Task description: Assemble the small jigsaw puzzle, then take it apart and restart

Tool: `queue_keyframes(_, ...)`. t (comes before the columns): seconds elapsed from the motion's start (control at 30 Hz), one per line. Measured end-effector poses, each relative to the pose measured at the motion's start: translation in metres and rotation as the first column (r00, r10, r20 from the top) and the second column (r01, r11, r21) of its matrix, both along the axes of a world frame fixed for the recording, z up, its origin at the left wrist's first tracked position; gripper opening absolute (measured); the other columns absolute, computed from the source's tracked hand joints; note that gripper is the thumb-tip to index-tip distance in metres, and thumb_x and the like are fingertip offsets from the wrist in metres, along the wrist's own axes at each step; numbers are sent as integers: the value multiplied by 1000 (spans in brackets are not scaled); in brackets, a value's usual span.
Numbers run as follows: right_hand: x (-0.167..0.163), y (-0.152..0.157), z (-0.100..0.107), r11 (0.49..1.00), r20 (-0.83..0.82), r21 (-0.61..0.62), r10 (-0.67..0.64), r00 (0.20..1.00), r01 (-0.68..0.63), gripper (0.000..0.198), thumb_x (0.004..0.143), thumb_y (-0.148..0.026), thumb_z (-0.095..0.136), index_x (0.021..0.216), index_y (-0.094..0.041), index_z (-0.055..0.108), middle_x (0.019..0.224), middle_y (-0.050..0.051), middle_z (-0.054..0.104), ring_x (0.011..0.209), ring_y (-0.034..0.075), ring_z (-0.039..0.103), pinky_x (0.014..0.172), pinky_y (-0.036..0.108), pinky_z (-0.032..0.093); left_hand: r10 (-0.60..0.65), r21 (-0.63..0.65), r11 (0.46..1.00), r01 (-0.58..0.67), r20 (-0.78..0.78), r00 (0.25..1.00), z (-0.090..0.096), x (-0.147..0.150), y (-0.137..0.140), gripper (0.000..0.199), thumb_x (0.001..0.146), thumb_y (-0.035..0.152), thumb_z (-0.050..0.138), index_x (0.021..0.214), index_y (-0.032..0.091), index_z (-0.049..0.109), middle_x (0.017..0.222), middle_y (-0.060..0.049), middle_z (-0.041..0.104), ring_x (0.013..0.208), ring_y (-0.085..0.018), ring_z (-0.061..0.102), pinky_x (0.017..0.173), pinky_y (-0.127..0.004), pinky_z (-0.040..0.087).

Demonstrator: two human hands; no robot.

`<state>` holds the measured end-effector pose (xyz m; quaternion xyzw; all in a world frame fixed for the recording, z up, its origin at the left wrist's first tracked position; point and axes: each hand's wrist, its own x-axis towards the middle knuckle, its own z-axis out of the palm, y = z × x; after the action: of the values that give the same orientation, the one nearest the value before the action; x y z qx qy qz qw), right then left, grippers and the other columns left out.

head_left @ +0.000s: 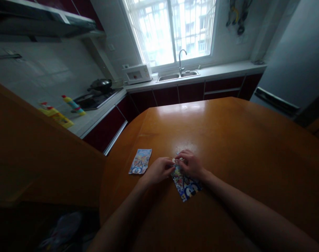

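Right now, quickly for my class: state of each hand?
Left hand: partly closed, fingers at the far end of the printed packet; grip cannot be told.
Right hand: fingers bent over that same end; grip cannot be told.

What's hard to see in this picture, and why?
All in the head view:
Top of the touched packet: partly hidden by the left hand and right hand.
Small print on the other packet: too tiny.
Pale thing, lower left: dark and blurred.
Range hood: cut off by the left edge.
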<state>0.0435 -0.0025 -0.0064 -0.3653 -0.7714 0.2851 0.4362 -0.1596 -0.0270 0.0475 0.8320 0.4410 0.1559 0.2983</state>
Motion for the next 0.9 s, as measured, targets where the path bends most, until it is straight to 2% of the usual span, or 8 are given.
queue_keyframes(0.07, 0, -2, 1, 996, 54, 28, 81, 995, -83, 13, 88, -21, 66, 95, -24, 77, 87, 5, 73, 91, 23, 62, 93, 40, 43, -4, 7, 1000, 4, 63, 998, -2, -1, 1, 21, 94, 26, 60, 87, 16, 76, 80, -4, 67, 73, -15, 58, 67, -24, 39)
queue_keyframes(0.2, 0, 0, -2, 989, 8, -41, 144, 990, -144, 11, 90, -21, 65, 94, -21, 76, 85, 5, 72, 83, 20, 63, 81, 35, 47, 123, 47, 991, -127, 75, 990, -9, 0, 2, 23, 94, 31, 64, 87, 15, 78, 76, -4, 65, 70, -15, 57, 64, -25, 39)
queue_keyframes(0.3, 1, 0, -5, 981, -83, -111, 151, 985, -160, 19, 89, -19, 64, 106, -19, 72, 91, 5, 72, 81, 19, 64, 73, 31, 49, 196, 70, 977, -203, 95, 976, -12, 3, 1, 27, 94, 35, 64, 85, 15, 80, 76, -4, 63, 70, -16, 57, 64, -25, 39)
queue_keyframes(0.4, 1, 0, -8, 977, -124, -165, 118, 985, -137, 20, 89, -18, 64, 108, -18, 69, 88, 4, 70, 78, 17, 65, 70, 28, 49, 220, 14, 974, -225, 167, 961, -15, 7, 1, 29, 93, 38, 63, 89, 16, 81, 82, -6, 67, 75, -17, 60, 65, -24, 42)
queue_keyframes(0.47, 1, 0, -8, 986, -87, -127, 99, 991, -110, 12, 90, -16, 62, 99, -19, 70, 86, 4, 69, 78, 17, 63, 70, 28, 49, 234, -76, 972, -222, 213, 949, -18, 9, 2, 31, 92, 40, 62, 92, 15, 81, 85, -7, 72, 79, -19, 64, 68, -24, 45)
queue_keyframes(0.57, 2, 0, -9, 997, -8, 10, 82, 997, -82, 13, 91, -11, 59, 90, -19, 69, 88, 5, 66, 82, 18, 61, 74, 30, 48, 266, -203, 954, -220, 240, 934, -22, 11, 4, 35, 89, 42, 63, 91, 13, 81, 81, -5, 74, 76, -19, 64, 67, -24, 45)
queue_keyframes(0.7, 1, -3, -9, 973, 60, 167, 149, 987, -158, 18, 93, -8, 56, 93, -21, 68, 91, 7, 65, 90, 21, 59, 79, 33, 49, 257, -245, 949, -197, 241, 936, -24, 8, 5, 36, 83, 45, 67, 80, 11, 79, 70, -1, 68, 66, -15, 56, 60, -21, 40)
queue_keyframes(0.9, 3, -7, -5, 947, 29, 156, 280, 960, -281, 20, 93, -7, 51, 96, -21, 66, 94, 7, 63, 87, 19, 60, 77, 31, 50, 182, -345, 933, -101, 213, 960, -24, 2, 4, 40, 85, 47, 65, 79, 9, 77, 60, 2, 54, 55, -10, 43, 52, -20, 29)
